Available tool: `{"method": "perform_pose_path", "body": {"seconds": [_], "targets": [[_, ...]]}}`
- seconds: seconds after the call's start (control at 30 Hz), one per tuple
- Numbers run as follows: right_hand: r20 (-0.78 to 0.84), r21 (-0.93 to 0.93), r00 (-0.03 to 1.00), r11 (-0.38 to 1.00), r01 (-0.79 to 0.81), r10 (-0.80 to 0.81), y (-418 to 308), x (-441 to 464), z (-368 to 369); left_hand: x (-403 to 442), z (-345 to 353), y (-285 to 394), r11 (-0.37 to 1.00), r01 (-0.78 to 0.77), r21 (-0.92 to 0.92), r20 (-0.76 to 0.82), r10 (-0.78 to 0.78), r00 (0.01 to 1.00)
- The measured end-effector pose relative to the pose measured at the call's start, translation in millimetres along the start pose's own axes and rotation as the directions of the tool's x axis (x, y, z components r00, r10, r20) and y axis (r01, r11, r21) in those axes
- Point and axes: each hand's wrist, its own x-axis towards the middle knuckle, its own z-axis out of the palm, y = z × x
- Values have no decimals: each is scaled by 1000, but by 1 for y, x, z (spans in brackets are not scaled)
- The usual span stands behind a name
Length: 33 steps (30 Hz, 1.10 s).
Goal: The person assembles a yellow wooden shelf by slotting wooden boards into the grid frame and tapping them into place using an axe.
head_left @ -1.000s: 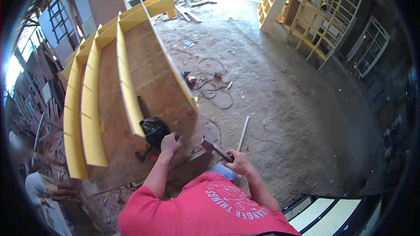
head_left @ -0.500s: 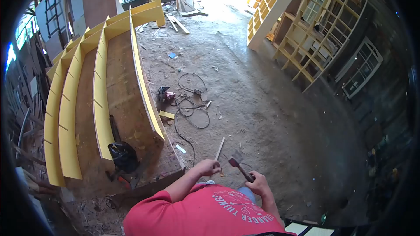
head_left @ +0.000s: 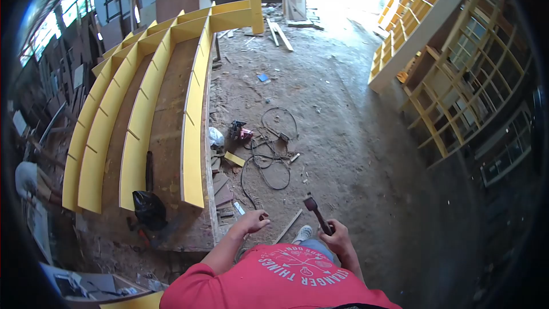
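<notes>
My right hand (head_left: 339, 237) is wrapped round the handle of a hammer (head_left: 318, 213), whose dark head points up and away from me. My left hand (head_left: 251, 222) hangs in front of my body beside the bench corner, fingers loosely curled and slightly apart, with nothing visible in it. Below it a thin wooden strip (head_left: 289, 226) lies on the ground, near my shoe (head_left: 303, 233). To my left, curved yellow frame panels (head_left: 193, 137) stand on a wooden bench (head_left: 171, 217). A black plastic bag (head_left: 150, 209) rests near their ends.
A power tool (head_left: 240, 131) and its looped cable (head_left: 267, 163) lie on the dirt floor ahead. Wood scraps (head_left: 234, 158) are scattered by the bench. Yellow lattice frames (head_left: 412, 0) lean at the right. Another person (head_left: 28, 179) is partly visible at far left.
My view has swung left, so the bench and floor items appear shifted right. My left hand has moved away from the hammer and its fingers have loosened. The hammer stays in my right hand.
</notes>
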Motion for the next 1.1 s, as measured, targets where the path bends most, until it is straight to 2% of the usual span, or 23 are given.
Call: {"method": "perform_pose_path", "body": {"seconds": [0.1,0.17,0.23,0.27,0.33,0.37,0.4,0.5,0.53,0.63,0.67,0.73,0.83,0.87,0.97,1.0,1.03,1.1], "targets": [[160,9,987,1000,-11,9,-36,82,-37,36,-33,54,982,16,-189,-149,-45,988],[217,-38,972,994,105,-94,-58,137,-55,57,-62,97,898,-84,-431,-233,-21,972],[288,-51,945,982,179,-157,-72,187,-66,80,-83,124,719,-213,-662,-315,-9,949],[317,-64,929,973,222,-191,-81,214,-70,91,-99,136,688,-196,-699,-298,-31,954],[377,-88,891,948,305,-252,-101,263,-68,102,-128,167,423,-268,-866,-307,-26,951],[399,-113,875,933,343,-274,-104,287,-62,115,-141,173,272,-299,-915,-315,-20,949],[418,-137,858,914,383,-297,-106,314,-54,140,-144,151,175,-296,-939,-289,67,955],[478,-212,817,860,465,-323,-126,394,-29,196,-180,142,-18,-315,-949,-315,76,946],[494,-243,809,843,479,-318,-139,417,-24,216,-196,140,3,-300,-954,-300,-20,954],[515,-327,814,817,475,-268,-165,509,-5,287,-254,117,89,-289,-953,-293,-40,955],[508,-332,820,818,469,-264,-173,535,-2,311,-275,115,46,-284,-958,-287,-51,957],[501,-326,824,823,465,-266,-192,586,-4,350,-320,115,83,-282,-956,-285,-23,958],[491,-222,800,839,497,-344,-234,665,-25,407,-398,137,149,-298,-943,-297,29,954],[522,-189,800,874,447,-296,-252,689,-35,424,-425,149,197,-305,-932,-303,42,952],[703,-200,703,920,337,-105,-275,772,-59,486,-497,169,349,-320,-881,-292,134,947],[725,-103,672,940,326,-154,-270,799,-62,507,-521,177,406,-315,-858,-269,168,949],[761,-73,640,967,246,-106,-268,827,-66,529,-542,182,461,-311,-831,-245,198,949],[829,-28,558,995,90,-27,-271,886,-76,587,-579,187,488,-296,-821,-225,199,954]]}}
